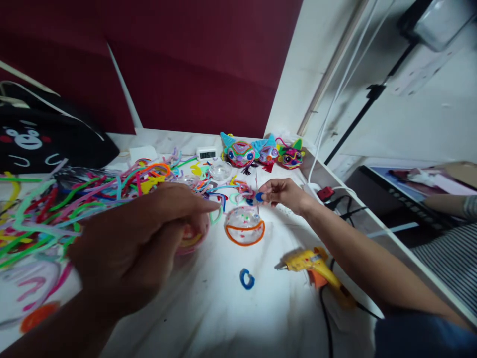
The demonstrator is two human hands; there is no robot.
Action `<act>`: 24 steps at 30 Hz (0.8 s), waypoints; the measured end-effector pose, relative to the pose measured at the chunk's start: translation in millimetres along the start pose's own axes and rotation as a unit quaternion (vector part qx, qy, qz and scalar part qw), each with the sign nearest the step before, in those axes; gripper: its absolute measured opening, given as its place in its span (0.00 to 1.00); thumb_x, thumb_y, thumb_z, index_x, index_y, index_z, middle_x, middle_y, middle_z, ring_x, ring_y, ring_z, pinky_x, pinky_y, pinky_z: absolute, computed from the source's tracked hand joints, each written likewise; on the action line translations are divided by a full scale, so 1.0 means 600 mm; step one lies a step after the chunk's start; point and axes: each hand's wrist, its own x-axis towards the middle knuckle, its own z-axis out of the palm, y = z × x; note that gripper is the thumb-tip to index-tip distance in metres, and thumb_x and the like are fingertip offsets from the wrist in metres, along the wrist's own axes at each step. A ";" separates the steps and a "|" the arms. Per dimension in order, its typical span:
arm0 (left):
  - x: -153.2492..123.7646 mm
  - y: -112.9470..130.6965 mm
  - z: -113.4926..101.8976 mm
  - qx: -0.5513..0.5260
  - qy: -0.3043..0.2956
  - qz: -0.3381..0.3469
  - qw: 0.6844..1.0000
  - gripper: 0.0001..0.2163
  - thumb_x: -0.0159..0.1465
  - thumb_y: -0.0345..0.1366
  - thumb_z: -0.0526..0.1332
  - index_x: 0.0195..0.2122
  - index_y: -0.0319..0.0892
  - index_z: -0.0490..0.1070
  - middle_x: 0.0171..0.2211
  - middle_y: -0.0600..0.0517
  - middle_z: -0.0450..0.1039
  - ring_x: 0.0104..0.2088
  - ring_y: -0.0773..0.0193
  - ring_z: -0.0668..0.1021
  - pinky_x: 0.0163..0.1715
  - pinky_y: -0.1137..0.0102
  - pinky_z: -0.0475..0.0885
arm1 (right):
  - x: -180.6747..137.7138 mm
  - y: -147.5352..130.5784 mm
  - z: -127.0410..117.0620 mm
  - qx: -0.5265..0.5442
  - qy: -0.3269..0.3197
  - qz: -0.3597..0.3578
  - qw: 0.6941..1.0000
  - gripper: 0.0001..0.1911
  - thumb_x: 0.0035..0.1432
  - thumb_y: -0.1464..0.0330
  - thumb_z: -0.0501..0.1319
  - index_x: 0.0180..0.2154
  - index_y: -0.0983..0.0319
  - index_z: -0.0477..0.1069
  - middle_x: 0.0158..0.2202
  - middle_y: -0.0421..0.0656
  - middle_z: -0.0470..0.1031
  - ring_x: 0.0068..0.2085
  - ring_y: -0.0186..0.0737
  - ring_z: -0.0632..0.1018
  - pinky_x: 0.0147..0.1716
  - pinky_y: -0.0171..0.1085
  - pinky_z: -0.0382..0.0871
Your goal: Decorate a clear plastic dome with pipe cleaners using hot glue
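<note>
Colours around your orange-edged clear dome
Behind it you see a deep-blue round piece and, farther back, multicoloured ornaments; in front, a blue ring; to its right, a yellow glue gun with an orange trigger, then dark-and-light striped cloth; to its left, green, pink, red and yellow pipe cleaners.

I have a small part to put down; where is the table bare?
Nearer than the blue loop, left of the black cord; smaller, between the glue gun and orange-edged dome. Crowded: the pipe-cleaner heap at left.

Gap, orange-trimmed dome to glue gun
</note>
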 end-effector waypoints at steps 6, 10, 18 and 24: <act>0.006 -0.005 0.041 0.029 -0.075 -0.020 0.997 0.12 0.61 0.22 0.53 0.37 0.38 0.75 0.32 0.54 0.78 0.32 0.71 0.79 0.35 0.77 0.72 | -0.021 0.007 0.028 0.083 -0.048 0.053 0.994 0.18 0.40 0.61 0.72 0.31 0.65 0.74 0.24 0.40 0.77 0.26 0.36 0.79 0.21 0.30 0.70; 0.002 -0.025 0.048 0.013 -0.090 -0.052 0.994 0.13 0.60 0.23 0.53 0.37 0.39 0.76 0.30 0.53 0.78 0.31 0.71 0.79 0.33 0.78 0.71 | -0.020 0.003 0.040 0.118 -0.073 0.077 0.987 0.16 0.39 0.64 0.73 0.30 0.65 0.74 0.24 0.39 0.77 0.25 0.34 0.78 0.20 0.29 0.69; -0.009 -0.032 0.060 -0.020 -0.131 -0.094 0.987 0.12 0.62 0.24 0.53 0.37 0.39 0.76 0.30 0.53 0.76 0.31 0.69 0.79 0.33 0.76 0.72 | -0.020 -0.009 0.055 0.064 -0.104 0.060 0.991 0.10 0.42 0.68 0.69 0.29 0.67 0.75 0.21 0.37 0.73 0.20 0.29 0.71 0.17 0.29 0.62; -0.011 -0.037 0.065 -0.003 -0.124 -0.062 0.990 0.11 0.62 0.25 0.54 0.37 0.41 0.76 0.30 0.54 0.77 0.30 0.69 0.78 0.33 0.76 0.72 | -0.016 -0.006 0.062 -0.005 -0.084 0.005 0.996 0.05 0.45 0.70 0.66 0.27 0.67 0.75 0.21 0.38 0.72 0.23 0.29 0.69 0.24 0.30 0.63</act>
